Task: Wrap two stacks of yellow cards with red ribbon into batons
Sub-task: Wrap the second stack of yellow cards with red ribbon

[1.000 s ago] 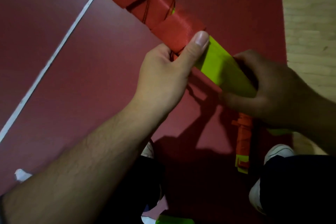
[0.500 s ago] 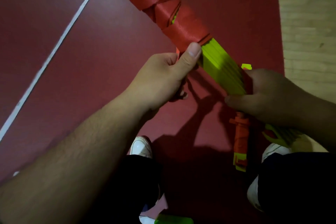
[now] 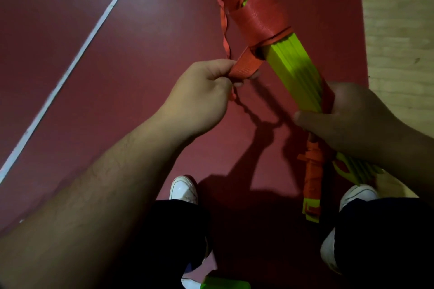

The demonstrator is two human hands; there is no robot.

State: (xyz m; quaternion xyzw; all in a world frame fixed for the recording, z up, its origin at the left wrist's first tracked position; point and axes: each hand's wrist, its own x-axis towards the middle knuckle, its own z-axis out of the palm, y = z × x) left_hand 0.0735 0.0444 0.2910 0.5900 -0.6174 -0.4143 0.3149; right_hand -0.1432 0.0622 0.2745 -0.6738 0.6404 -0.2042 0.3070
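White shoes (image 3: 184,191) and dark trousers (image 3: 178,241) sit nearest the camera, standing on a dull red floor (image 3: 141,101) with a smooth, faintly glossy surface. A bright green scrap (image 3: 223,285) shows at the bottom edge between the legs. By the shoe on the right lies a second bundle (image 3: 313,183), bound in orange-red with a yellow end turned toward the camera.

Above it the right hand (image 3: 352,115) is curled round the near end of the yellow cards (image 3: 296,73), holding the stack off the floor so that it slants away and to the left. Just left of the cards, the left hand (image 3: 202,91) pinches a flat length of red ribbon (image 3: 246,65), which runs taut to where the wrapping begins. Past the bare yellow stretch, overlapping turns of ribbon cover the far part of the stack, and a thin twisted strand (image 3: 224,30) hangs beside it down to the left hand.

Well left of the cards a white line (image 3: 70,68) crosses the red floor diagonally. Right of the cards the red ends in a straight edge against pale wood flooring (image 3: 399,30). The light is dim, and hard shadows of the arms fall on the floor beneath the cards
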